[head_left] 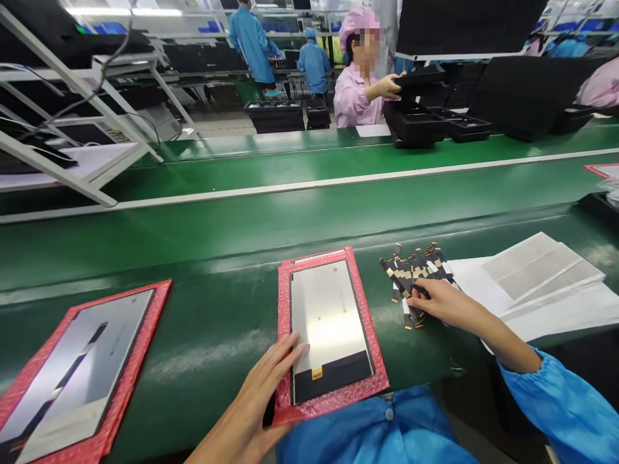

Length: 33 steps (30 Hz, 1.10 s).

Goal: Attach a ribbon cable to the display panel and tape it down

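Two flat panels lie on the green belt (232, 219), each on a pink foam sheet. The nearer panel (329, 322) has the left hand (264, 393) resting open, fingers flat on its lower corner. The second panel (72, 374) sits well apart to the left. The right hand (445, 303) pinches one strip from a pile of strips (416, 270), beside white paper sheets (532, 283).

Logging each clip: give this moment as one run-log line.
left hand: flat on panel edge | right hand: on flex cable pile | pink sleeve under panel | second panel left
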Each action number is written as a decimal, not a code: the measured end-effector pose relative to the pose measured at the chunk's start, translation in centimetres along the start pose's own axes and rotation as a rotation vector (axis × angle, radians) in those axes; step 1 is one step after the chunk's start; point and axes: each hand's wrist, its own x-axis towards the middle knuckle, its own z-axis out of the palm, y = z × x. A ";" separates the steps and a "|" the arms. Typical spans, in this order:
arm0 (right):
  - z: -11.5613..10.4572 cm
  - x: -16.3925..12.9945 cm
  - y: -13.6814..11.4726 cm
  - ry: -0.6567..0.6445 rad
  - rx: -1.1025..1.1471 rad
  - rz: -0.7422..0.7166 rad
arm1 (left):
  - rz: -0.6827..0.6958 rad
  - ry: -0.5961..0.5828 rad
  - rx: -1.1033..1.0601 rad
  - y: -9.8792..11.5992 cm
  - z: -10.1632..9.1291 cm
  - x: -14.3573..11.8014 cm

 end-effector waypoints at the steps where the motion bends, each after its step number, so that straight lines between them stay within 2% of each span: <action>1: -0.1 0.0 0.1 -0.024 0.032 0.007 | -0.085 0.005 0.007 0.3 0.0 -0.2; 3: -0.3 0.0 0.5 -0.059 0.105 0.024 | -0.240 0.032 0.018 0.9 0.2 -0.5; 5: -0.5 0.0 1.2 -0.078 0.180 0.038 | -0.321 0.052 0.022 1.7 0.7 -0.9; 9: -1.2 0.1 3.3 -0.064 0.285 0.062 | -0.536 0.038 0.101 3.3 2.8 -1.6; 13: -1.8 -0.1 5.0 0.015 0.337 0.072 | -0.665 -0.003 0.168 5.0 4.9 -1.3; 16: -1.9 -0.5 5.0 0.070 0.372 0.056 | -0.739 -0.030 0.166 6.1 5.7 -0.1; 22: -1.2 -0.8 3.5 0.021 0.380 0.023 | -0.769 -0.002 0.073 6.8 5.9 1.5; 24: -0.8 -0.9 2.7 -0.026 0.428 -0.011 | -0.783 0.082 0.015 6.9 5.8 1.7; 28: 0.6 -0.8 0.1 -0.145 0.565 -0.058 | -0.767 0.341 -0.167 7.1 5.5 2.3; 33: 3.3 -0.5 -4.8 -0.407 0.673 -0.070 | -0.778 0.402 -0.205 7.3 5.3 3.0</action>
